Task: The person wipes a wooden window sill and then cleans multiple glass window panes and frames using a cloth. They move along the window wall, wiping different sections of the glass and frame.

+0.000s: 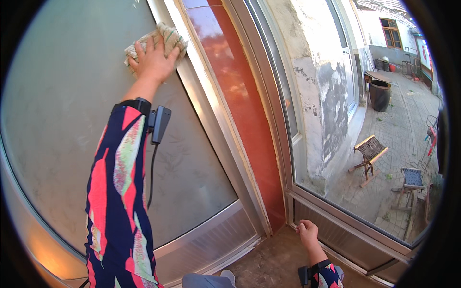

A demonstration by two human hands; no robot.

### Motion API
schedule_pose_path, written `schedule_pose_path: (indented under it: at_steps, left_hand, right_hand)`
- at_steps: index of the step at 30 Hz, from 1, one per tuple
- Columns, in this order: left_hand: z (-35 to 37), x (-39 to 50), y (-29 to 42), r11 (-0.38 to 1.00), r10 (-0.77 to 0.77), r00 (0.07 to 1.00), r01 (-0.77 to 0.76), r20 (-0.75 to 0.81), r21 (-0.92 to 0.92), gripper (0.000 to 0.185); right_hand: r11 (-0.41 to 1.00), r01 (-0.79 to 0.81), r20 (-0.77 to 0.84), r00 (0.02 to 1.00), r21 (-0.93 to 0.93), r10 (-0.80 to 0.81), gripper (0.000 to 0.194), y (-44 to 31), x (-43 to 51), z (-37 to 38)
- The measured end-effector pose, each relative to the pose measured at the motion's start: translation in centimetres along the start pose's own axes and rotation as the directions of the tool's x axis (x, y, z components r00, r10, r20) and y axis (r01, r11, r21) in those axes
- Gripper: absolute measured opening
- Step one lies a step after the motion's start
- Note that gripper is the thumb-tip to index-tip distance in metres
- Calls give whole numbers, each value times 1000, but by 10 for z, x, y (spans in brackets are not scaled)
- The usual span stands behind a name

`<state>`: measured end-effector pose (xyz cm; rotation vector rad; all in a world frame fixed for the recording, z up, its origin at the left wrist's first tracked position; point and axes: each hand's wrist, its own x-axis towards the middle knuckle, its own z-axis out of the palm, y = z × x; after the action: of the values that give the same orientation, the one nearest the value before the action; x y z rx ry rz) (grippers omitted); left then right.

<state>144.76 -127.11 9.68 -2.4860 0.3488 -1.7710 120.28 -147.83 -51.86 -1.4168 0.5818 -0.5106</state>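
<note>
My left hand [153,59] is spread over a crumpled beige cloth with green stripes [173,37], pressing it against the upper right edge of a frosted glass panel [90,72] and its metal frame. Part of the cloth is hidden under the palm. My right hand [308,230] hangs low at the right, in front of the lower metal panel of a glazed frame, with its fingers curled; whether anything is between them cannot be made out. Both wrists wear black bands with small devices, and a cable runs from the left one.
A red glossy strip of wall [241,97] stands between the frosted panel and a clear glass pane [324,187]. Through the pane show a folding stool [371,149], a second stool [412,178] and a dark vat [379,96] in a paved yard. Brown floor [266,261] lies below.
</note>
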Motion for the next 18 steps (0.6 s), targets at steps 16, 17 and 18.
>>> schedule_pose_path:
  at_steps: [16, 17, 18]
  left_hand:
    - [81, -187, 38, 974, 227, 958, -228, -174, 15, 41]
    - [85, -201, 40, 973, 230, 960, -232, -162, 7, 41]
    - [88, -213, 42, 970, 237, 958, -241, -160, -6, 40]
  right_hand:
    - [999, 7, 28, 1000, -37, -6, 25, -8, -4, 5]
    - [999, 9, 37, 999, -49, -7, 25, -9, -5, 4]
    - [998, 12, 45, 999, -60, -9, 24, -10, -6, 3]
